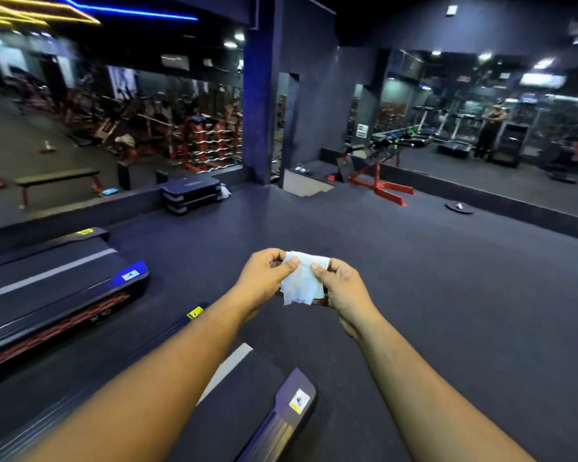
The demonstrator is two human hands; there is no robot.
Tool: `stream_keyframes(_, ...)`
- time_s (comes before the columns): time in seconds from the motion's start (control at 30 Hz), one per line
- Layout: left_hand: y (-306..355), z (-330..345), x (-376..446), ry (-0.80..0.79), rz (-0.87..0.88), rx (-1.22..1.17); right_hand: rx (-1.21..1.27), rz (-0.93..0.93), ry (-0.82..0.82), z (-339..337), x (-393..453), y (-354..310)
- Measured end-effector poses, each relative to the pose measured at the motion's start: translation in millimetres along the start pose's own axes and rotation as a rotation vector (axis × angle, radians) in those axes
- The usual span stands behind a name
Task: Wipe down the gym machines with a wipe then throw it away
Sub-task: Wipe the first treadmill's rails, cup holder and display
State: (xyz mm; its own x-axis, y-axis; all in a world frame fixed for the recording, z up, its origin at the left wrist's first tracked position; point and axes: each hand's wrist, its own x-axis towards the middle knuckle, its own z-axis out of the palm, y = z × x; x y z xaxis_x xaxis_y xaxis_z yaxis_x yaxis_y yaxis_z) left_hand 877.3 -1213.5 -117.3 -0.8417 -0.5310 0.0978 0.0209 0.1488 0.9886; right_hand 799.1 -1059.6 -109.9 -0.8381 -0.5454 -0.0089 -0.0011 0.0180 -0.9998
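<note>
A white wipe (pixel 302 283) hangs crumpled between both hands at the middle of the view, above the dark floor. My left hand (pixel 264 278) pinches its upper left edge between thumb and fingers. My right hand (pixel 342 288) pinches the upper right edge the same way. Two treadmill decks lie below and to the left: one (pixel 57 288) at the left, the other (pixel 247 395) under my left forearm.
Stacked aerobic steps (pixel 192 195) stand against the mirrored wall. A red-framed bench machine (pixel 377 168) stands at the back right, near a short stairway (pixel 306 186). A dark disc (pixel 459 207) lies on the floor at the right. Open rubber floor (pixel 447 295) spreads ahead.
</note>
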Motion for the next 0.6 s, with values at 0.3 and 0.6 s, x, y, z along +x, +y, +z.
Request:
stream_keyframes(0.3,-11,-36,113,0.232,-0.037,-0.063,-0.007,-0.007,-0.178,39,158,-13)
stream_keyframes(0.6,-29,-92,142,0.657,-0.113,-0.012,-0.077,-0.03,-0.65,125,266,-5)
